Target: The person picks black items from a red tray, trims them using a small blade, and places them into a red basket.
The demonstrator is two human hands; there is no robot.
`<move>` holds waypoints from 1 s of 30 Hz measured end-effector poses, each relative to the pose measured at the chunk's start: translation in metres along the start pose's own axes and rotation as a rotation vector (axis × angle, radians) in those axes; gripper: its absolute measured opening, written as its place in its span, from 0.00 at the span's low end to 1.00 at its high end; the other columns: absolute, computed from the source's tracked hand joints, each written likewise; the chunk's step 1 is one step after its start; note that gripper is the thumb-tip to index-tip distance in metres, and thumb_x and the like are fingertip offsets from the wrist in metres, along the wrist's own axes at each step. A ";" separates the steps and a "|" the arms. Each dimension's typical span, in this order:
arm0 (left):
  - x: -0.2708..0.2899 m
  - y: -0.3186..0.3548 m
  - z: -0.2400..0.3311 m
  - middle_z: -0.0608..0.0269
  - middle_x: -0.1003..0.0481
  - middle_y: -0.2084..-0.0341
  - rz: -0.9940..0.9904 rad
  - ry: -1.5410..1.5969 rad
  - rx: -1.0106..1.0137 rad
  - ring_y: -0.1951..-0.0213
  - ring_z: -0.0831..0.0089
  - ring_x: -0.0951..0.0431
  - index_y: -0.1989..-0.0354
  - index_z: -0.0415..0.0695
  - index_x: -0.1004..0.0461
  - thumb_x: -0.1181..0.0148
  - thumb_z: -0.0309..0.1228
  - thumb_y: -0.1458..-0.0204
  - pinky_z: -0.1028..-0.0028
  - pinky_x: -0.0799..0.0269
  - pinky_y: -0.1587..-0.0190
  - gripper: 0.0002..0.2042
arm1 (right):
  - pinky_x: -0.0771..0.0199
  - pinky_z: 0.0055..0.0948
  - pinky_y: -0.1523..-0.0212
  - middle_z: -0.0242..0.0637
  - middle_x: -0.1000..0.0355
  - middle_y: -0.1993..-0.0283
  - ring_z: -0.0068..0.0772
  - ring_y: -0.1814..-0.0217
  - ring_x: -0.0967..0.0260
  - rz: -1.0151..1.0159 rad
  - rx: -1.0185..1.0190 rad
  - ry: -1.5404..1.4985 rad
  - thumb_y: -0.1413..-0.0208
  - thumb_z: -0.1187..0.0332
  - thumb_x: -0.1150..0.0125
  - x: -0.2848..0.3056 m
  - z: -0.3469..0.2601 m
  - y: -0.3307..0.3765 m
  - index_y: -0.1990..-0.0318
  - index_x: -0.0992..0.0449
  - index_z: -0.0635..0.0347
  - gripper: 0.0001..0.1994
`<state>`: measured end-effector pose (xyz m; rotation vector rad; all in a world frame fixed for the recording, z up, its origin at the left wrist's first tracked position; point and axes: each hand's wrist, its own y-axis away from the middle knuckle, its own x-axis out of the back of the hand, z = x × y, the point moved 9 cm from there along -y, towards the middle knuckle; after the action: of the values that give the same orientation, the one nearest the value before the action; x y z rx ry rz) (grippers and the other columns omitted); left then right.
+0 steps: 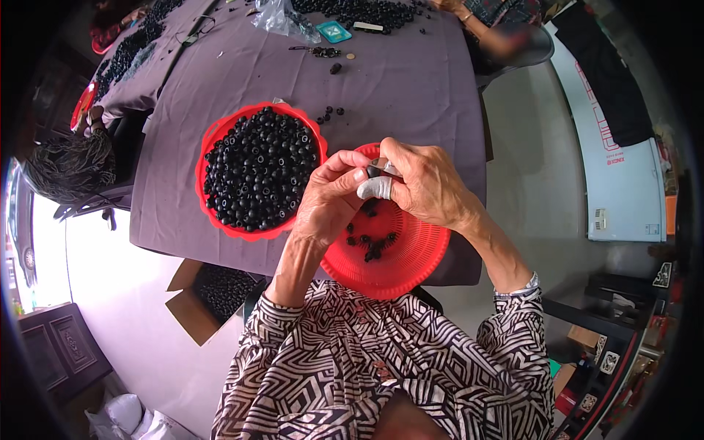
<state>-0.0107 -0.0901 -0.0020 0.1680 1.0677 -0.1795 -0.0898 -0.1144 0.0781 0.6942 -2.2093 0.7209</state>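
Note:
Above a red plastic basket (433, 253), my two hands meet with their fingertips close together. My left hand (334, 194) is closed in a pinch on a small black bead-like piece (373, 171). In my right hand (433, 183) is a small metal blade (383, 164), held against that piece; the fingers partly hide both. A pale wrap (375, 188) covers the right thumb. Several black pieces (372, 248) lie on the basket's bottom. Left of my hands stands a red scalloped bowl (211, 214), heaped with round black pieces (257, 169), some showing a pale ring.
A grey-purple cloth (396, 88) covers the table. Farther back lie a clear plastic bag (282, 18), a turquoise packet (334, 31) and more black pieces (359, 10). Other people sit at the far right and left. On the floor, an open cardboard box (183, 312) holds black pieces.

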 end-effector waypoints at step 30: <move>0.002 0.002 0.003 0.61 0.26 0.65 -0.019 -0.032 -0.059 0.63 0.72 0.25 0.61 0.37 0.28 0.44 0.21 0.50 0.72 0.27 0.57 0.08 | 0.42 0.37 0.81 0.45 0.38 0.84 0.48 0.83 0.41 -0.130 -0.026 0.002 0.55 0.59 0.34 0.003 -0.004 -0.002 0.75 0.39 0.64 0.20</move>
<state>-0.0073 -0.0889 -0.0022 0.1018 1.0420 -0.1671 -0.0882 -0.1140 0.0839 0.8154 -2.1455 0.6256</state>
